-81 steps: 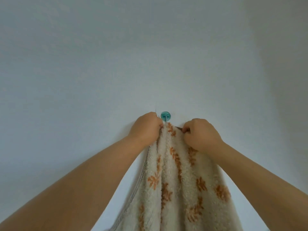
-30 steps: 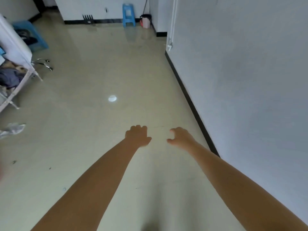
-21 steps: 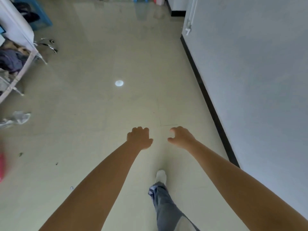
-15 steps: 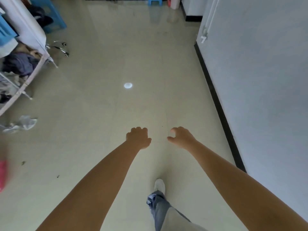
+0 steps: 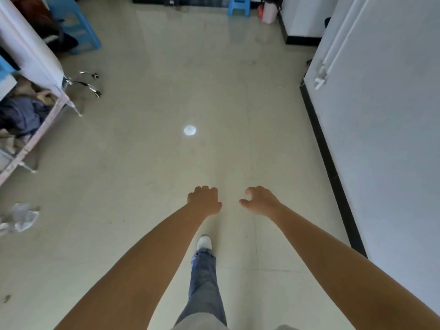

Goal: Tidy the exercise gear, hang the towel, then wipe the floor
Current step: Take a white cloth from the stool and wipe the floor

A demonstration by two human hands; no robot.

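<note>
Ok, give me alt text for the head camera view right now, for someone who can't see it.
Two bare arms reach forward over a glossy beige floor, the left hand and right hand loosely curled and holding nothing, above a jeans leg and white shoe stepping forward. A white wall runs along the right; a cluttered rack and crumpled plastic lie left.

no readable text, no labels, no brands, no numbers, no signs on anything in view
</note>
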